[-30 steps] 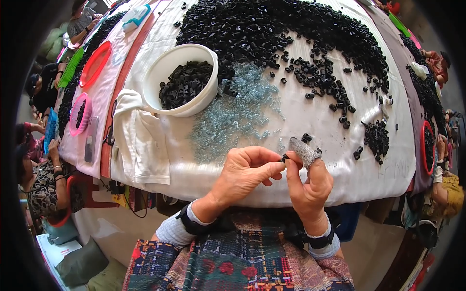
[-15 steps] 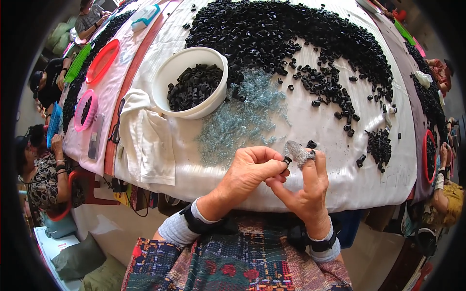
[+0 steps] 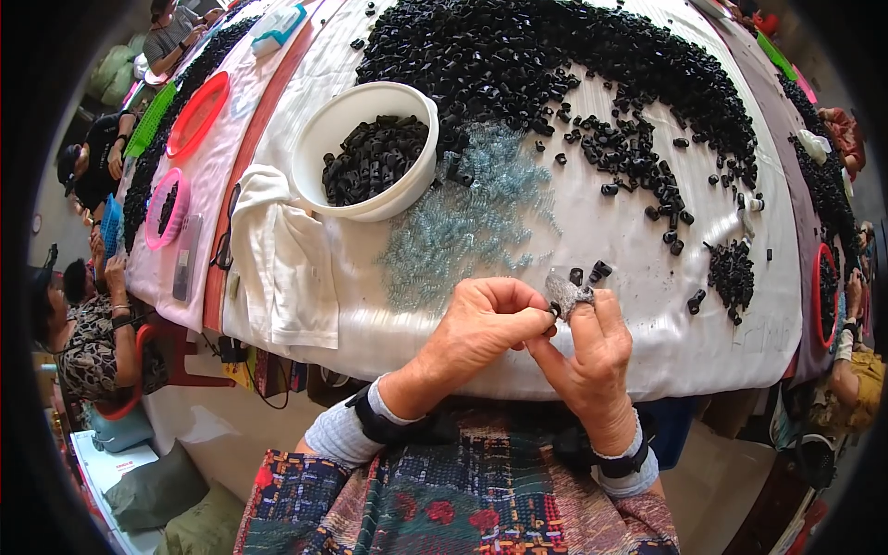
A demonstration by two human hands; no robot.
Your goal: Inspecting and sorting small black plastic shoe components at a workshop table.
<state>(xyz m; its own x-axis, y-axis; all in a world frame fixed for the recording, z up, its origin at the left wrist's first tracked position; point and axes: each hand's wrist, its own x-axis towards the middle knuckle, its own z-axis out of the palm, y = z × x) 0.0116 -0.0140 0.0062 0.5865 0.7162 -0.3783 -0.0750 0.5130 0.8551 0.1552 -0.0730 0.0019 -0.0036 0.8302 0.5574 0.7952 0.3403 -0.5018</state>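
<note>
My left hand is closed, pinching a small black plastic part between thumb and forefinger. My right hand meets it at the same part, its thumb underneath and a grey-wrapped finger bent over the top. The fingertips cover most of the part. Just beyond the wrapped finger, a few black pieces show; whether they lie on the cloth or are held by my right hand is unclear. A pile of thin coiled springs spreads over the white cloth beyond my left hand.
A white bowl of black parts stands left of the springs, beside a crumpled white cloth. A large heap of black parts covers the far table, with a smaller heap at right. Other people sit at tables on both sides.
My right hand's wrapped finger has bent down closer to the part at my left fingertips. The whole view has shifted slightly.
</note>
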